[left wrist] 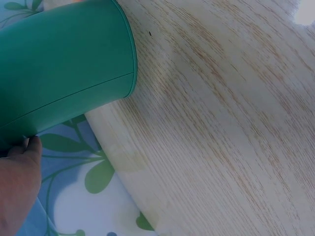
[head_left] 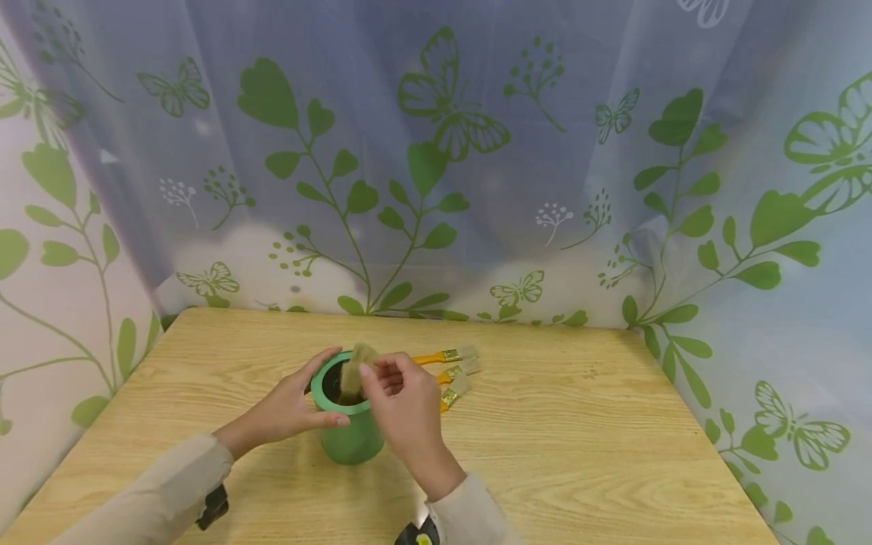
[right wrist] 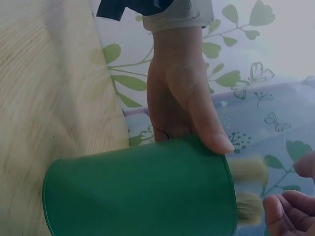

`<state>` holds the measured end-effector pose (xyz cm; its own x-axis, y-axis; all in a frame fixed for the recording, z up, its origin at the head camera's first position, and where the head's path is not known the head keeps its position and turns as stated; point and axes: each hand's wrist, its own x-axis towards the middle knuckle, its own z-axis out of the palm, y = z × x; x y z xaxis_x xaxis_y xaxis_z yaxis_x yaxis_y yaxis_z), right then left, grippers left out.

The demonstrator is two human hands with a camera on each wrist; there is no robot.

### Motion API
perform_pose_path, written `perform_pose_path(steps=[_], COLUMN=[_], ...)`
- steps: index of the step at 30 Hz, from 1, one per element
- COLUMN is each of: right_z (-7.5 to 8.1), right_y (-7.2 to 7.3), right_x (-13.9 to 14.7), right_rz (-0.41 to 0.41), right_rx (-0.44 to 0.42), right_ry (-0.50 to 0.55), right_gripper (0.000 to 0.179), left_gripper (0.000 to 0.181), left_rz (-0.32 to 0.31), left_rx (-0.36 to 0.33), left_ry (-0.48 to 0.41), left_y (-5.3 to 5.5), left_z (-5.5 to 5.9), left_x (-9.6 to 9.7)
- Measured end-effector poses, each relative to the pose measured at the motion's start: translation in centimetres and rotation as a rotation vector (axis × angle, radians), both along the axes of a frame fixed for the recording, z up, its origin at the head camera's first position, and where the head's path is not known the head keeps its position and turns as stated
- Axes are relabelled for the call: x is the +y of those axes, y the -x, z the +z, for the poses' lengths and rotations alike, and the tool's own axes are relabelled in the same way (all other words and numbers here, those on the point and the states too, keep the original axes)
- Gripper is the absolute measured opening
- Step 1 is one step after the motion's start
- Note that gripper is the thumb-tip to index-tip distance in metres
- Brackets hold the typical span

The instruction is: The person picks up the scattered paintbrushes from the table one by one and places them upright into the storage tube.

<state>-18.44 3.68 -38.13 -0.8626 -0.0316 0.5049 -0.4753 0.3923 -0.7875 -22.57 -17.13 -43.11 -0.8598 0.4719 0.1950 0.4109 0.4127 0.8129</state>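
A green cylindrical brush pot (head_left: 352,443) is tilted above the wooden table, its dark opening toward me. My left hand (head_left: 289,405) grips it near the rim, thumb on the near side and fingers on the far side. Two bristle heads (right wrist: 248,170) stick out of the pot in the right wrist view, blurred; their handles are hidden inside. My right hand (head_left: 409,401) is beside the mouth, fingers loosely bent, a fingertip close to the lower paintbrush (right wrist: 248,209). In the left wrist view, the pot (left wrist: 69,59) covers most of the left hand.
Three paintbrushes (head_left: 453,375) with orange handles and pale bristles lie on the table (head_left: 579,431), just beyond my right hand. A curtain (head_left: 436,227) with green leaves and butterflies hangs behind the table and along both sides.
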Motion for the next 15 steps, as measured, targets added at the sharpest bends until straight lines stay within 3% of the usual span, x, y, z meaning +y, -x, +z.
perform_pose_path(steps=[7,15], right_z=[-0.8,-2.5], right_y=[1.4,2.8], right_x=[2.5,6.6], right_rz=[-0.069,-0.167], right_rx=[-0.107,-0.187], right_ry=[0.054,0.044], right_gripper=[0.029,0.025], left_gripper=[0.097,0.098], left_rz=[0.004,0.008], left_rx=[0.008,0.007], left_ry=[0.013,0.020], left_y=[0.0,0.0], left_z=[-0.1,-0.1], left_x=[0.0,0.0])
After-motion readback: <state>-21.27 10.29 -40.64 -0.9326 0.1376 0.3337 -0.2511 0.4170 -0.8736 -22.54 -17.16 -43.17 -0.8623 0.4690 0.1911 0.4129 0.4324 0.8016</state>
